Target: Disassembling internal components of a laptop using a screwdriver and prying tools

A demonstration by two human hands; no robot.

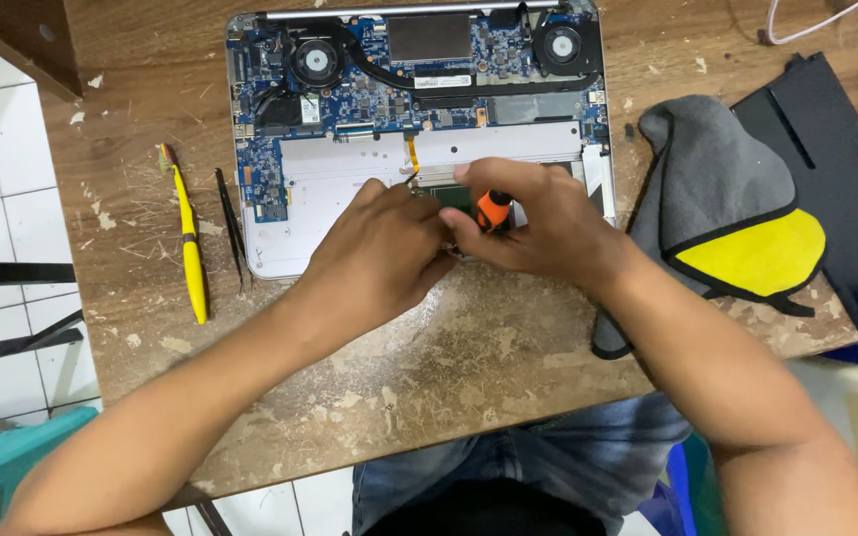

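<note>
Both hands meet over the near edge of the opened laptop (350,179). The right hand (533,223) grips an orange-handled screwdriver (494,208); the left hand (384,248) is curled, touching it. A yellow toothbrush (191,248) lies left.

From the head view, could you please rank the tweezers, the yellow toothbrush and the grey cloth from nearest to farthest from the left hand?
1. Tweezers, just to the left hand's left.
2. Yellow toothbrush, further left, beyond the tweezers.
3. Grey cloth, far right, past the right hand.

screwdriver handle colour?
Orange and black screwdriver handle, gripped in the right hand; head view.
</note>
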